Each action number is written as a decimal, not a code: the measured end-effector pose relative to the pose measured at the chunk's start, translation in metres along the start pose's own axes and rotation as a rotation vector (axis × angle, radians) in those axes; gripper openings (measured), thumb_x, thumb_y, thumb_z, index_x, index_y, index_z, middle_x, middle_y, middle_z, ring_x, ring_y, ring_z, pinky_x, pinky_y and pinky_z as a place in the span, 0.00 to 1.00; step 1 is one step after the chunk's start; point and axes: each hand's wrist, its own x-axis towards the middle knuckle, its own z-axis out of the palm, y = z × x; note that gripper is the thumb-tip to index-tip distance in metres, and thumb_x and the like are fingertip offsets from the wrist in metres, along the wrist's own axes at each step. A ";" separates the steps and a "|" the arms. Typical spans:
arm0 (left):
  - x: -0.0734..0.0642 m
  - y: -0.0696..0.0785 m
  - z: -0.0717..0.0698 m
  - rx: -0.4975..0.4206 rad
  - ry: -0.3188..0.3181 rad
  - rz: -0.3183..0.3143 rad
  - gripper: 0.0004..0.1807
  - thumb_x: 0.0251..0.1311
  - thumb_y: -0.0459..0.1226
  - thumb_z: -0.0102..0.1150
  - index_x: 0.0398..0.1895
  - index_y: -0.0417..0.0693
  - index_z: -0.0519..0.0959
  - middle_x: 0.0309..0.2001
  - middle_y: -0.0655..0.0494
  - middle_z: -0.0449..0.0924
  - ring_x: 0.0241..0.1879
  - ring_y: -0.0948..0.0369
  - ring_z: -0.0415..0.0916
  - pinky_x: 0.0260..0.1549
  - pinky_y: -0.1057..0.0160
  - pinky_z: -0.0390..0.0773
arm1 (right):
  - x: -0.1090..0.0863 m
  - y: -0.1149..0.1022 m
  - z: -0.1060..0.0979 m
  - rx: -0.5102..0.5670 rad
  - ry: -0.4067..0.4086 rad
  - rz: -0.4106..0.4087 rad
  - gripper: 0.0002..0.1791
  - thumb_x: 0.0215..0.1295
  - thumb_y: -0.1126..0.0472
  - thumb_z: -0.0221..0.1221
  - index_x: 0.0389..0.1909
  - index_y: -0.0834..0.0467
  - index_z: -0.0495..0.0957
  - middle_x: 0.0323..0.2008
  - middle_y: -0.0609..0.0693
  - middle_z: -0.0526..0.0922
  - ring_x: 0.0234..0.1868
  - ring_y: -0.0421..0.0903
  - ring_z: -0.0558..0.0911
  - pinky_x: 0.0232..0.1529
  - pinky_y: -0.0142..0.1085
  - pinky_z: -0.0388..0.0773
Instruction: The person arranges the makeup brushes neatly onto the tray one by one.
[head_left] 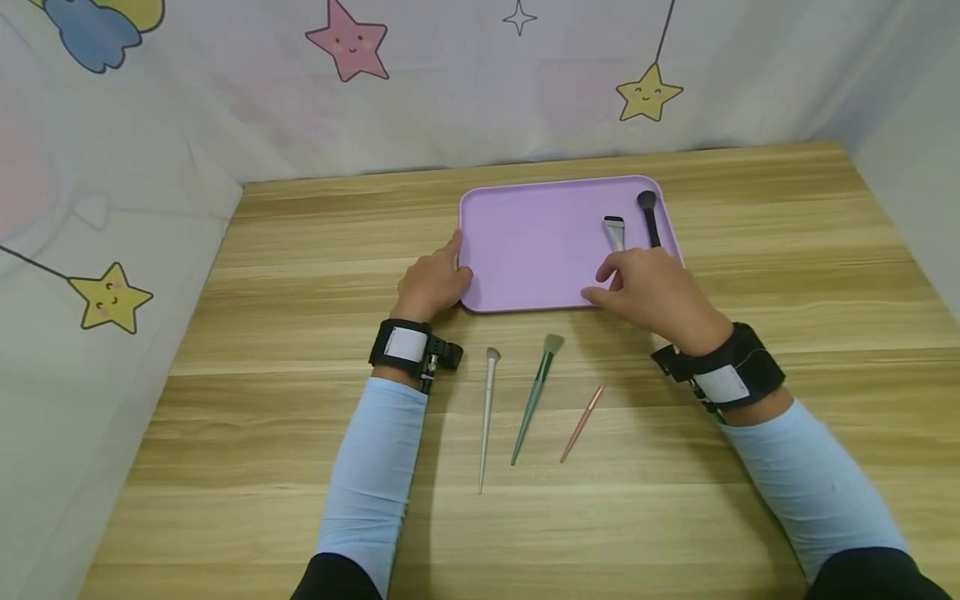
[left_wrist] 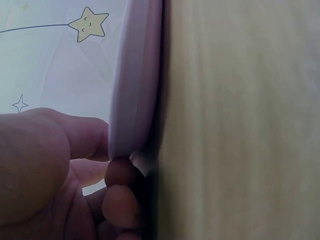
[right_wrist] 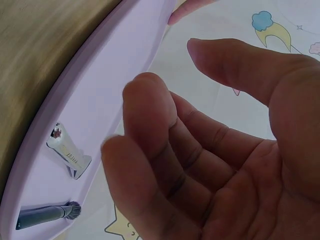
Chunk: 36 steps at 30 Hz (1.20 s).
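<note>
A shallow lilac tray [head_left: 532, 246] lies at the back of the table. My left hand [head_left: 431, 285] holds its left rim, thumb over the edge and fingers against the outside; the left wrist view shows the tray's rim [left_wrist: 132, 85] between them. My right hand [head_left: 660, 296] hovers over the tray's front right part, fingers loosely bent and apart from the thumb, nothing between them. Beyond its fingertips lie a short silver flat brush [head_left: 615, 233] with a black tip and a black makeup brush [head_left: 648, 217], both in the tray. The hand partly hides both in the head view.
In front of the tray, side by side on the wooden table [head_left: 300, 417], lie a pale silver makeup brush [head_left: 487, 417], a green one [head_left: 536, 400] and a shorter pink one [head_left: 582, 423]. A white curtain [head_left: 465, 100] with stars hangs behind the table's back edge.
</note>
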 end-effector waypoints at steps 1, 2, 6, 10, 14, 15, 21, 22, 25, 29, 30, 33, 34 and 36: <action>0.000 0.000 0.000 -0.001 -0.001 0.000 0.37 0.63 0.48 0.40 0.76 0.67 0.46 0.71 0.52 0.63 0.42 0.48 0.73 0.29 0.56 0.68 | 0.000 0.000 0.001 -0.004 -0.001 -0.003 0.20 0.58 0.50 0.64 0.41 0.63 0.84 0.29 0.56 0.86 0.26 0.46 0.80 0.24 0.35 0.72; 0.000 0.000 0.000 -0.001 -0.002 0.000 0.37 0.63 0.49 0.40 0.76 0.67 0.46 0.71 0.52 0.63 0.42 0.49 0.73 0.28 0.56 0.68 | -0.001 -0.001 0.001 -0.009 -0.002 -0.004 0.20 0.58 0.49 0.64 0.40 0.62 0.84 0.29 0.56 0.86 0.25 0.46 0.80 0.24 0.35 0.72; 0.000 0.000 0.000 -0.002 -0.003 -0.003 0.37 0.63 0.48 0.40 0.76 0.67 0.46 0.71 0.52 0.62 0.40 0.49 0.73 0.27 0.57 0.67 | -0.002 -0.002 0.004 -0.021 -0.021 -0.001 0.20 0.58 0.49 0.64 0.41 0.62 0.83 0.30 0.55 0.86 0.25 0.46 0.80 0.24 0.36 0.73; 0.000 0.001 0.000 -0.005 -0.006 -0.006 0.37 0.63 0.48 0.39 0.76 0.68 0.46 0.72 0.52 0.62 0.40 0.49 0.73 0.27 0.57 0.67 | -0.003 -0.003 0.007 -0.024 -0.035 -0.002 0.20 0.58 0.49 0.64 0.40 0.62 0.83 0.30 0.55 0.86 0.25 0.46 0.80 0.25 0.36 0.73; 0.000 0.001 0.000 -0.006 -0.011 -0.009 0.37 0.63 0.49 0.39 0.76 0.68 0.46 0.72 0.53 0.62 0.39 0.50 0.72 0.27 0.57 0.66 | -0.005 -0.004 0.008 -0.027 -0.043 -0.020 0.20 0.58 0.49 0.63 0.39 0.62 0.83 0.29 0.55 0.86 0.25 0.45 0.80 0.25 0.36 0.74; 0.000 0.001 0.000 -0.007 -0.012 -0.009 0.37 0.63 0.49 0.40 0.76 0.68 0.46 0.72 0.52 0.61 0.38 0.50 0.72 0.27 0.58 0.66 | -0.006 -0.004 0.008 -0.027 -0.047 -0.027 0.20 0.59 0.49 0.63 0.39 0.63 0.83 0.28 0.55 0.86 0.25 0.45 0.80 0.25 0.37 0.74; 0.002 0.002 -0.001 -0.008 -0.014 -0.008 0.37 0.64 0.48 0.40 0.76 0.67 0.46 0.72 0.52 0.62 0.36 0.50 0.72 0.26 0.58 0.66 | -0.013 -0.006 0.009 -0.041 -0.053 -0.068 0.17 0.59 0.49 0.64 0.34 0.61 0.84 0.26 0.53 0.86 0.22 0.43 0.78 0.23 0.35 0.72; 0.002 0.002 -0.001 -0.007 -0.014 -0.008 0.37 0.64 0.48 0.40 0.76 0.67 0.46 0.72 0.52 0.62 0.35 0.50 0.72 0.25 0.58 0.66 | -0.014 -0.006 0.010 -0.044 -0.049 -0.071 0.17 0.59 0.49 0.64 0.33 0.61 0.84 0.25 0.52 0.85 0.21 0.42 0.77 0.23 0.35 0.71; 0.002 0.004 -0.002 -0.004 -0.013 -0.008 0.37 0.63 0.48 0.40 0.77 0.67 0.46 0.72 0.52 0.62 0.34 0.51 0.71 0.25 0.58 0.66 | -0.015 -0.006 0.011 -0.046 -0.035 -0.069 0.16 0.58 0.49 0.64 0.32 0.60 0.84 0.21 0.51 0.84 0.18 0.42 0.74 0.21 0.34 0.69; 0.001 0.006 -0.003 -0.011 -0.025 -0.013 0.37 0.63 0.48 0.40 0.77 0.67 0.45 0.72 0.52 0.62 0.31 0.52 0.70 0.24 0.59 0.65 | -0.016 -0.006 0.012 -0.049 -0.032 -0.057 0.17 0.58 0.49 0.64 0.33 0.60 0.84 0.19 0.49 0.81 0.17 0.42 0.73 0.20 0.34 0.67; 0.001 0.006 -0.003 -0.012 -0.028 -0.014 0.37 0.63 0.48 0.40 0.77 0.67 0.45 0.72 0.52 0.62 0.30 0.52 0.69 0.24 0.59 0.65 | -0.017 -0.007 0.012 -0.049 -0.036 -0.056 0.17 0.58 0.49 0.64 0.33 0.60 0.84 0.18 0.49 0.81 0.17 0.42 0.73 0.20 0.34 0.67; 0.001 0.006 -0.003 -0.016 -0.027 -0.011 0.37 0.63 0.48 0.40 0.77 0.67 0.45 0.72 0.52 0.61 0.31 0.52 0.70 0.24 0.58 0.65 | -0.018 -0.008 0.013 -0.045 -0.053 -0.043 0.17 0.58 0.48 0.64 0.33 0.60 0.84 0.18 0.49 0.80 0.18 0.42 0.73 0.20 0.34 0.67; 0.001 0.006 -0.003 -0.017 -0.025 -0.011 0.37 0.63 0.48 0.40 0.76 0.67 0.46 0.72 0.52 0.61 0.31 0.52 0.70 0.24 0.58 0.65 | -0.018 -0.009 0.013 -0.047 -0.060 -0.041 0.17 0.58 0.48 0.64 0.33 0.60 0.84 0.18 0.49 0.80 0.18 0.42 0.73 0.20 0.34 0.67; 0.001 0.005 -0.003 -0.021 -0.020 -0.014 0.37 0.63 0.48 0.40 0.76 0.68 0.46 0.72 0.53 0.61 0.31 0.51 0.70 0.25 0.58 0.65 | -0.019 -0.010 0.013 -0.050 -0.076 -0.037 0.17 0.58 0.47 0.64 0.32 0.60 0.83 0.18 0.49 0.80 0.18 0.43 0.73 0.20 0.34 0.67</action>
